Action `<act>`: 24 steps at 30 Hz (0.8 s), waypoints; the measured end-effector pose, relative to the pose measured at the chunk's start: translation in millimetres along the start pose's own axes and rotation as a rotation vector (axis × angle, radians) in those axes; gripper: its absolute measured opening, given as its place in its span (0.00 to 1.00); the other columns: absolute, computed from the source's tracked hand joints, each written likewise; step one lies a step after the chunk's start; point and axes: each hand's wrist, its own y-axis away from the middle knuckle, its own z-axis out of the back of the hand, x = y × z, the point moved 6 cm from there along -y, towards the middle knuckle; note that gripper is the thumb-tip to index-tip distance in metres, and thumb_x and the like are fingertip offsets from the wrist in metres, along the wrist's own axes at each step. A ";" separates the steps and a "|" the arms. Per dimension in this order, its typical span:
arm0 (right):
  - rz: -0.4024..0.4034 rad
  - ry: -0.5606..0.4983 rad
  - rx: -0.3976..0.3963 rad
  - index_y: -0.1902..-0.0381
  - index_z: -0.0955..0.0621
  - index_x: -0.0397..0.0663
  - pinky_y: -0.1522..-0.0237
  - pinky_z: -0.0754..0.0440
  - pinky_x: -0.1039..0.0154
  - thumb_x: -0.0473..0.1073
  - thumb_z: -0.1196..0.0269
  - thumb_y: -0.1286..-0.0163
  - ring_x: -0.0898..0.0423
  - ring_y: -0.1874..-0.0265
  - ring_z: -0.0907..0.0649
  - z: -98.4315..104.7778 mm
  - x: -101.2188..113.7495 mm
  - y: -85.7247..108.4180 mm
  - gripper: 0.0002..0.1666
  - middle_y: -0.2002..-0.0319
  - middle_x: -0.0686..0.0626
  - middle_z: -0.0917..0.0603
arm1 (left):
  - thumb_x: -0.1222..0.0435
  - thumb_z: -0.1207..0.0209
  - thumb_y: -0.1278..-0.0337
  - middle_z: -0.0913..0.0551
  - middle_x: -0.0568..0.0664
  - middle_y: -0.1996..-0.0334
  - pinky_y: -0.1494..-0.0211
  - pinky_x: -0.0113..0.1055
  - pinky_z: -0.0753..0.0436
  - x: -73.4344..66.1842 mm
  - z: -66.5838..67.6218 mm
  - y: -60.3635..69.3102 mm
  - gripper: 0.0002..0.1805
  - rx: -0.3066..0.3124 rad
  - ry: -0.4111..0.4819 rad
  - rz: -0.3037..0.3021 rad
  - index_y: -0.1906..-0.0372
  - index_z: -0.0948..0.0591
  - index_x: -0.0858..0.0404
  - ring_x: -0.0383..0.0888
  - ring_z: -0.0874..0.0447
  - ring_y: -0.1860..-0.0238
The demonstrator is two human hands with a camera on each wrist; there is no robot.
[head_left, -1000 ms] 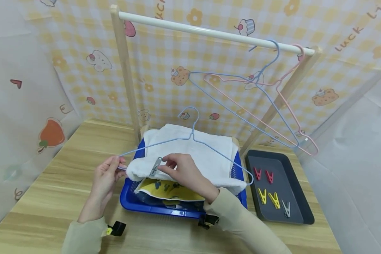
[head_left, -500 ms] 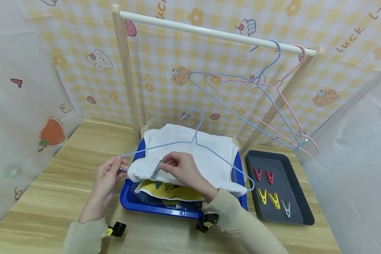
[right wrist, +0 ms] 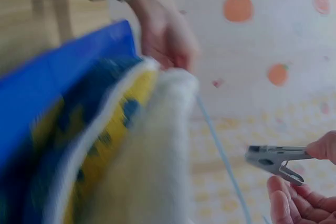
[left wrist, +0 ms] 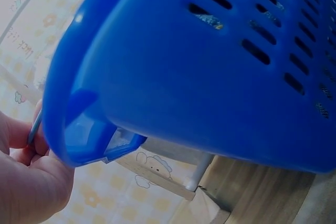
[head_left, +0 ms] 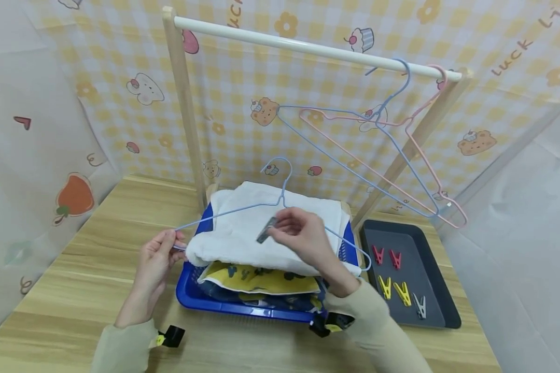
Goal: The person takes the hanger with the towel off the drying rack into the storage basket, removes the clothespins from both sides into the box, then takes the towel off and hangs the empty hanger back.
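A blue wire hanger [head_left: 247,208] lies over a white towel [head_left: 228,247], its hook pointing away. At its left corner my left hand [head_left: 154,267] pinches the wire between thumb and fingers, just left of the towel's rolled near edge. My right hand [head_left: 305,241] holds a grey clothespin [head_left: 267,230] above the towel, apart from it. In the right wrist view, thumb and fingers pinch the handles of the clothespin [right wrist: 278,158]. The towel tops yellow and dark patterned cloth [head_left: 266,282] in a blue basket [head_left: 242,309]. My right hand hides part of the hanger's right arm.
Behind the basket stands a rack with a white rail [head_left: 298,45]. Another blue hanger [head_left: 377,117] and a pink hanger [head_left: 424,160] hang from its right end. To the right, a dark grey tray [head_left: 413,243] holds red clothespins [head_left: 378,255], yellow clothespins [head_left: 403,293] and a grey one.
My right hand has drawn the grey clothespin right and away from the towel's near edge. The hanger's hook has tilted slightly back left; my left hand keeps its place.
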 end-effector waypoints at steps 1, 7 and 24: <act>-0.011 0.008 -0.016 0.63 0.21 0.34 0.67 0.16 0.65 0.30 0.34 0.43 0.57 0.70 0.16 9.4 -0.2 3.5 0.09 0.68 0.41 0.16 | 0.62 0.52 0.30 0.20 0.44 0.79 0.74 0.24 0.20 0.4 0.0 -0.1 0.15 -0.001 0.002 0.002 0.72 0.20 0.59 0.35 0.22 0.79; -0.091 0.159 -0.151 0.62 0.22 0.36 0.69 0.19 0.70 0.32 0.34 0.41 0.61 0.72 0.19 61.5 -9.4 26.6 0.10 0.71 0.45 0.18 | 0.60 0.51 0.31 0.20 0.43 0.78 0.74 0.23 0.20 1.8 -0.2 -1.1 0.15 -0.020 -0.011 0.016 0.73 0.19 0.57 0.34 0.22 0.78; -0.197 0.348 -0.326 0.61 0.21 0.37 0.66 0.22 0.75 0.38 0.36 0.38 0.62 0.74 0.22 117.4 -32.8 66.7 0.10 0.72 0.48 0.20 | 0.61 0.51 0.32 0.20 0.43 0.79 0.74 0.23 0.20 1.1 -1.7 -1.3 0.15 -0.017 0.030 -0.001 0.72 0.19 0.61 0.34 0.22 0.78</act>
